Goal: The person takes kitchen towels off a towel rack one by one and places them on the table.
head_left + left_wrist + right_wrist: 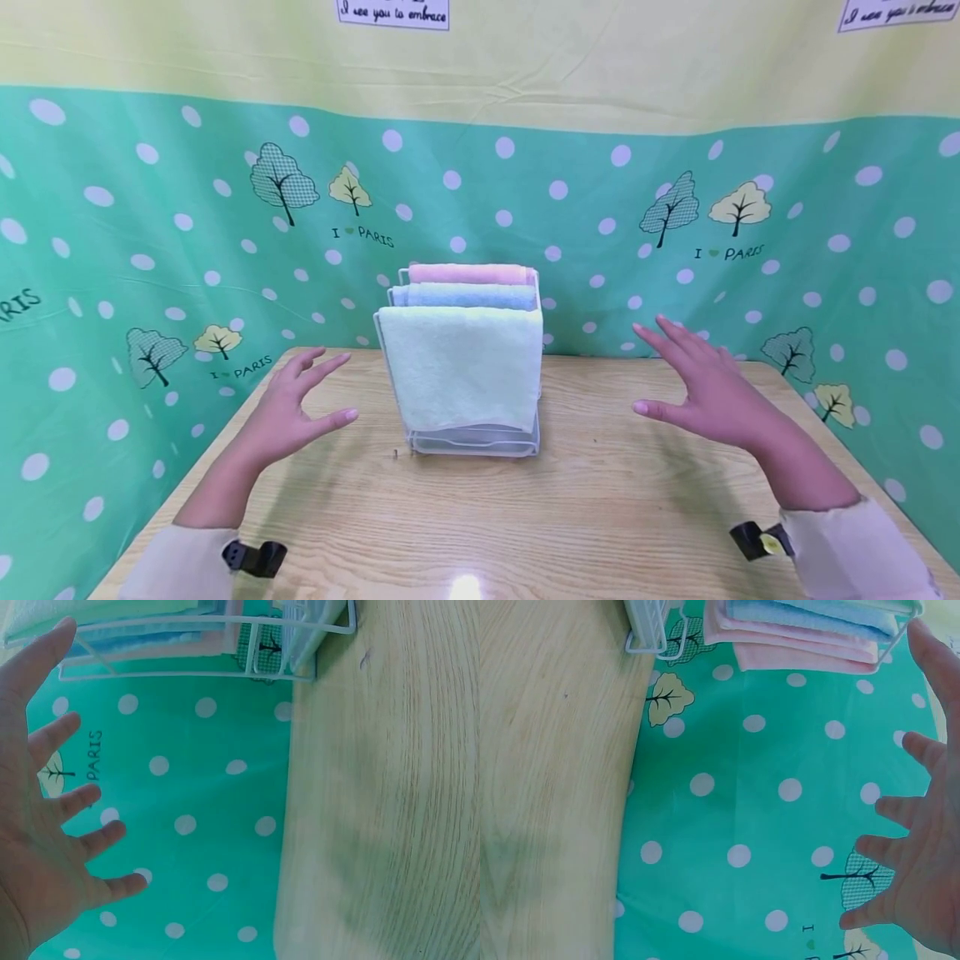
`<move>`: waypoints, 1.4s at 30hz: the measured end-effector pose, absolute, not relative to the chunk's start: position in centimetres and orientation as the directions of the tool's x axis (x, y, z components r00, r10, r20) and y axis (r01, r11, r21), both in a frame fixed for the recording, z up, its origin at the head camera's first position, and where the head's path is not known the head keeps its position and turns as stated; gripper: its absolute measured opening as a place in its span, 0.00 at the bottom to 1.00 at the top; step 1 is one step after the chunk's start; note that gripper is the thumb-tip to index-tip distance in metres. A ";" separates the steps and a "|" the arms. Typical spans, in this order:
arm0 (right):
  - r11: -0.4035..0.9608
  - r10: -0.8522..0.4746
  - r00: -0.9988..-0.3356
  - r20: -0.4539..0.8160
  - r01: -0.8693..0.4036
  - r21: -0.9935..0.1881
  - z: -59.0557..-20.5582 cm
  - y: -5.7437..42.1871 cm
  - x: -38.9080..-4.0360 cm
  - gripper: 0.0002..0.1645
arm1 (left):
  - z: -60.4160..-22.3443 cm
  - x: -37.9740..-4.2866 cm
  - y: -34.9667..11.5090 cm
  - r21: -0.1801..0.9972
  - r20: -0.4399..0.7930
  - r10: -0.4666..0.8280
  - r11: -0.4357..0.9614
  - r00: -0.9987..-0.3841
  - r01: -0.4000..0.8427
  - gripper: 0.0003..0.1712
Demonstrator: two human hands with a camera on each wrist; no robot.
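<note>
A small white wire rack [474,450] stands on the table with three towels hung over its bars. The pale green towel [465,367] is in front, a blue towel [468,295] behind it, and a pink towel [468,273] at the back. To the left of the rack, my left hand [288,408] is raised with fingers spread, touching nothing. My right hand [708,392] is held up on the rack's other side, farther from it, its fingers also spread and holding nothing. Both wrist views show the palms and the rack's edge.
The wooden table [480,517] runs up to a green polka-dot cloth [600,208] hanging behind and at both sides. A tiny dark bit [395,454] lies beside the rack's front left corner. Black bands with small devices circle both sleeves.
</note>
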State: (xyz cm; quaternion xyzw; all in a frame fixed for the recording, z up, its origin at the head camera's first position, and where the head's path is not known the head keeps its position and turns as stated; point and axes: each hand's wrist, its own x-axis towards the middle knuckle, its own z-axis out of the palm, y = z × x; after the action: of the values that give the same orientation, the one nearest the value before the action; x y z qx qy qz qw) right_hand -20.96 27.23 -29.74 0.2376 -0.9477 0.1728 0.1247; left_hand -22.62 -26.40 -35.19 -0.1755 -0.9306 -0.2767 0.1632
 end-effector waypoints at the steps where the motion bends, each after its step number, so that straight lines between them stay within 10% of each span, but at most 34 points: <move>1: 0.821 -0.413 -0.851 0.323 -0.502 -0.272 -29.7 27.2 -21.0 0.57 | -35.1 -22.6 -26.4 0.467 0.399 0.239 0.778 -0.885 0.420 0.45; 42: 0.704 -0.511 -0.781 0.359 -0.620 -0.347 -25.4 24.0 -21.4 0.62 | -33.9 -24.7 -24.3 0.655 0.353 0.313 0.591 -0.882 0.472 0.46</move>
State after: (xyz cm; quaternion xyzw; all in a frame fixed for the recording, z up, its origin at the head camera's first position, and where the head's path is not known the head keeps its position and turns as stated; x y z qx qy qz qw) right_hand -21.38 23.99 -25.35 0.3090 -0.9153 0.2295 0.1188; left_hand -24.72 -24.30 -33.90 -0.2215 -0.8862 -0.3944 0.1005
